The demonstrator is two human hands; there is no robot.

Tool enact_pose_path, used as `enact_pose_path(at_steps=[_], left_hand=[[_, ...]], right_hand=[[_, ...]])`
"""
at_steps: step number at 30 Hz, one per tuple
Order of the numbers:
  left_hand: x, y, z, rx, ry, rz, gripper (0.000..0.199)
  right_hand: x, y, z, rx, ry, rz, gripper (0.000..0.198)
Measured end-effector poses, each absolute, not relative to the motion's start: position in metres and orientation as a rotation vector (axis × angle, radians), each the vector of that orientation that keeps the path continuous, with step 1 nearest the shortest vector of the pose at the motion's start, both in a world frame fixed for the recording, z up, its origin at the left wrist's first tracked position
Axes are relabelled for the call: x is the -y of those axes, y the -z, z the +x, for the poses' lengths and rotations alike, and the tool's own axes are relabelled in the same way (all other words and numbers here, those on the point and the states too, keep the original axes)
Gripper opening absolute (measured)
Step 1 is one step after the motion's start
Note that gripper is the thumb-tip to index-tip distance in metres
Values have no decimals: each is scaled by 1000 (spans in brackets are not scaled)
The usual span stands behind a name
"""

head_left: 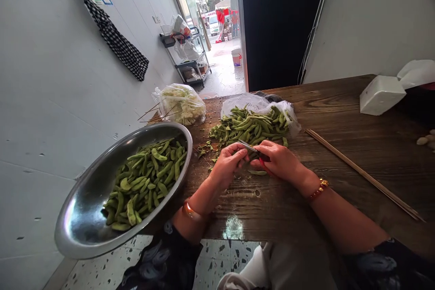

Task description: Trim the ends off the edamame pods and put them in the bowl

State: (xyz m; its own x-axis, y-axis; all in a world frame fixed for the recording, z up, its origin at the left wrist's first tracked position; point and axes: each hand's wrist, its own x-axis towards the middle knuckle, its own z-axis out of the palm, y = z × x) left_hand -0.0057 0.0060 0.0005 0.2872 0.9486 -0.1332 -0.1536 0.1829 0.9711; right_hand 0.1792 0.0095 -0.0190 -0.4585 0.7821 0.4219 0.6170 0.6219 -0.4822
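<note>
Red-handled scissors (249, 147) are gripped in the right hand (280, 161); the left hand (230, 163) is closed beside the blades, its contents hidden; the green pod heap (253, 123) is spread just beyond both; left of that heap, loose pods (146, 181) are held in a steel bowl (81, 208); right of it, wooden skewers (360, 172) are laid.

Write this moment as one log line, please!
right hand: holds scissors | left hand: beside scissors | bowl: green pods | table: pod pile

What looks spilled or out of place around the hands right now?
Green scraps litter the table between the steel bowl and the pod pile, loose outside any container. One pod lies near the right hand, apart from the pile, apparently stray.
</note>
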Motion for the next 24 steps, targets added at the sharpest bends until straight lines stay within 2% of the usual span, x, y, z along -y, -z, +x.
enact_pose_path(at_steps=[9,14,18,21,24], left_hand=[[-9,-8,-12,-970,-936,1040,31],[-4,-3,-6,-1114,-792,1749,15],[2,3,-2,-1186,-493,2354,17],[7,4,-1,-1228,-259,2519,20],[8,4,-1,-1262,-227,2557,17]], right_hand=[[-17,17,189,1984,-345,-1139,37],[-19,18,191,1956,-336,-1129,36],[-19,18,190,1951,-335,-1134,35],[-20,20,189,1959,-331,-1134,35],[-21,23,189,1976,-317,-1130,34]])
